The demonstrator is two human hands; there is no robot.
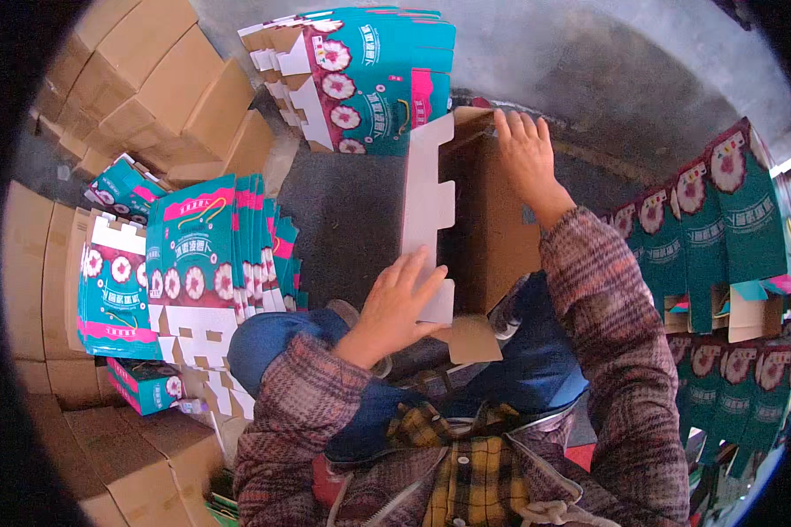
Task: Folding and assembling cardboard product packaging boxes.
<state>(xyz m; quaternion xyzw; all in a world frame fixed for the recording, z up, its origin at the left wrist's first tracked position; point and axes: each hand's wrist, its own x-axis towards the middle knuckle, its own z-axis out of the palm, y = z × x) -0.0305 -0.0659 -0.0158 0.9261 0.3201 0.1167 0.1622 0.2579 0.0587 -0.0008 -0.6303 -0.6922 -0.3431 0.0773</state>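
Observation:
An open gift carton (505,237) with bare brown board inside stands between my knees. Its white side flap (421,202), cut with tabs, rises along the left edge, and a small brown flap (475,340) folds out at the near end. My left hand (400,299) rests on the near part of the white flap, fingers spread and the thumb apart. At the far right corner of the carton, my right hand (529,158) lies with fingers stretched along the edge. The carton's outer face is hidden from me.
Flat teal-and-pink printed cartons (193,246) stand stacked at the left, with another stack (378,79) at the far side. Rows of teal boxes (685,228) line the right. Brown cardboard boxes (149,79) pile up at the far left, against a grey wall (589,61).

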